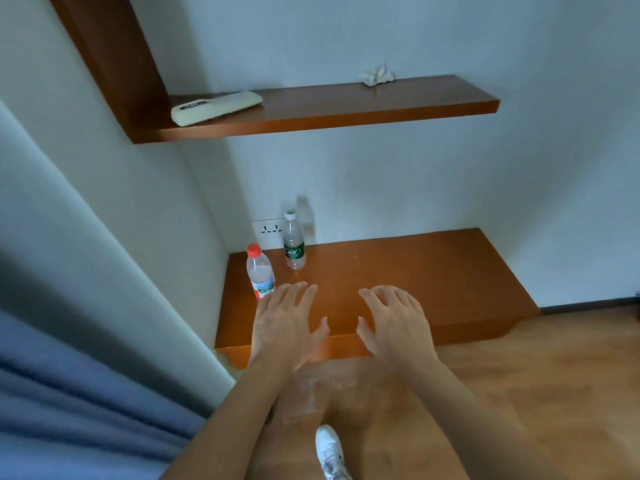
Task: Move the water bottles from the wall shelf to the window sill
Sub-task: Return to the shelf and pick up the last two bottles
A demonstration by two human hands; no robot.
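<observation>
Red-capped bottle (259,271), green-labelled bottle (294,244) stand on shelf (422,275); left hand (287,323), right hand (394,323) spread, empty.

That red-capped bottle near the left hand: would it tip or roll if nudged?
The red-capped bottle stands tall and narrow on the lower shelf, so a sideways nudge would probably topple it. Once down, its round body would likely roll. It looks like thin clear plastic, so it is probably squashy under a firm grip. I cannot tell how full it is.

Red-capped bottle (260,271), green-labelled bottle (294,242), orange-brown shelf (433,271).
</observation>
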